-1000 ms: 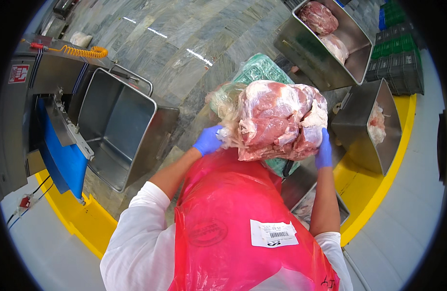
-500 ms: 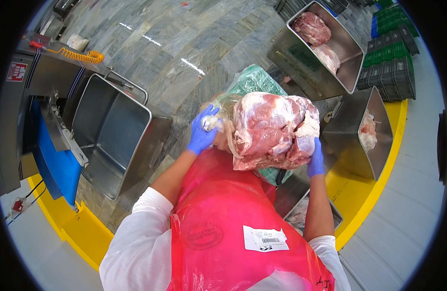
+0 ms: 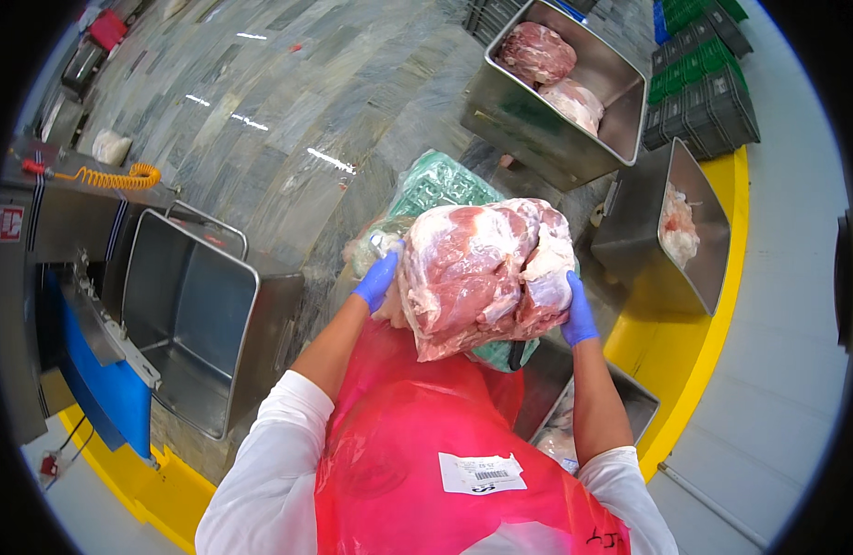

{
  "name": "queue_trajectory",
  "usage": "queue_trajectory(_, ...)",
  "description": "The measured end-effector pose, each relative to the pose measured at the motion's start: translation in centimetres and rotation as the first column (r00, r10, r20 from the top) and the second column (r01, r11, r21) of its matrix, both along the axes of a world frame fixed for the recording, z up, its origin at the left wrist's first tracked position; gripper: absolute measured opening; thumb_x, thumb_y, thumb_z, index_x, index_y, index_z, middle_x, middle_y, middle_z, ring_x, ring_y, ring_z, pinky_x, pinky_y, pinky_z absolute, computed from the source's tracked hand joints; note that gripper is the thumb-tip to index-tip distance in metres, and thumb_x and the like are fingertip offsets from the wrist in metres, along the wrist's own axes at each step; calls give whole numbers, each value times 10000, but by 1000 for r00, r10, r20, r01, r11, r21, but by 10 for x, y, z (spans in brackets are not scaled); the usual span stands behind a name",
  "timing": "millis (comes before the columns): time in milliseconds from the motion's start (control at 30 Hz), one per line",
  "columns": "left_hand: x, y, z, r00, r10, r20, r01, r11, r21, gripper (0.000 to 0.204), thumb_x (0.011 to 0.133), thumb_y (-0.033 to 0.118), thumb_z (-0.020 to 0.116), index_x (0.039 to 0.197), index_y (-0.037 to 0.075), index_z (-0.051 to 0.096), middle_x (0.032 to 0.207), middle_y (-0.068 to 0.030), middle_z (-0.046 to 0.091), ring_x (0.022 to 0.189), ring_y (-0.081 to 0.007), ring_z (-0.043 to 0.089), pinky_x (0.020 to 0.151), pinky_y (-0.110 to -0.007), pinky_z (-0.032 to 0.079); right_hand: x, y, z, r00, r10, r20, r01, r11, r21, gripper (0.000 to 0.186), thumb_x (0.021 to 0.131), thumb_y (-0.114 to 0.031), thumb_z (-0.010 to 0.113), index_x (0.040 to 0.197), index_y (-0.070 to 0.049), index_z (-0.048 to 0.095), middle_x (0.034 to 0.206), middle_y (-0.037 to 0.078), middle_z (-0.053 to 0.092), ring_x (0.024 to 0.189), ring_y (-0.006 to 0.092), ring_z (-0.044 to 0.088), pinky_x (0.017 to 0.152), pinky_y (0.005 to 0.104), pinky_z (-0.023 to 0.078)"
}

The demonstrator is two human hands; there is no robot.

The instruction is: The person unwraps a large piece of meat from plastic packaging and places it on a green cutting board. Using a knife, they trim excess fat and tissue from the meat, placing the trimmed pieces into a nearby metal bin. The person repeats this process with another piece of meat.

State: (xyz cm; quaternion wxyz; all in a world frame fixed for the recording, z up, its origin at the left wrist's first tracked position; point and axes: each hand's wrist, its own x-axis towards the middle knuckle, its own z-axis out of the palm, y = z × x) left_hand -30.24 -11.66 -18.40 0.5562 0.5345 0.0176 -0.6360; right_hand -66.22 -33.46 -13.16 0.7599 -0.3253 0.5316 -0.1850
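Note:
A large block of raw red meat (image 3: pixel 468 277) with white fat is held in front of my red plastic apron (image 3: pixel 398 444). My left hand (image 3: pixel 380 280), in a blue glove, grips its left side; its fingertips are partly hidden beside a whitish, clear film-like scrap (image 3: pixel 384 243). My right hand (image 3: pixel 580 313), also gloved, presses the right side with its fingers along the meat. Under and behind the block is a green crate (image 3: pixel 449 185) covered in clear plastic. A short black handle-like piece (image 3: pixel 516 355) shows below the meat's lower edge.
A steel tub (image 3: pixel 190 314) stands at left beside a machine with a blue panel (image 3: pixel 107 342). At far right, another steel tub (image 3: pixel 546 120) holds meat pieces; a nearer one (image 3: pixel 620 231) holds pale trimmings. Stacked crates (image 3: pixel 704 106) line the wall. A yellow ledge (image 3: pixel 713 277) curves right.
The meat has come slightly left and lower in view. My left hand has shifted from bunched clear film toward the meat's left side. The surroundings have shifted left as my head turned.

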Motion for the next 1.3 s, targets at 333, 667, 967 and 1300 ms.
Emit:
queue_trajectory(333,-14,14,-68,967,221,-125,-229,972,-58,651,1084,549,393,1560,105,416,1528,-127,520,1346,-301,541,1143,-471,446,3,-18,-27,972,-66,225,34,989,143,729,1014,-595,526,1533,-86,474,1499,107,565,1329,260,575,1161,412,431)
queue_trajectory(667,-6,-30,-37,994,99,40,-90,978,-188,533,1097,408,424,1500,62,480,1421,-147,598,1245,-333,607,1091,-483,506,-4,12,23,998,-16,55,17,1000,-15,681,1020,-553,560,1412,3,535,1365,139,613,1223,214,590,1088,358,445)
queue_trajectory(967,68,-42,-37,981,-190,-41,192,980,51,518,1097,391,433,1491,61,489,1405,-151,609,1224,-333,622,1073,-487,521,-12,136,-2,997,-6,-74,2,998,-57,682,994,-507,663,1361,36,470,1305,148,577,1187,196,549,1041,364,455)
queue_trajectory(1300,100,-16,-59,947,-247,-206,280,948,150,501,1096,373,443,1482,59,499,1388,-156,621,1201,-334,639,1053,-492,537,-28,155,0,921,-352,166,299,913,278,474,1052,-334,612,1414,-39,532,1332,86,607,1193,142,574,1022,333,472)
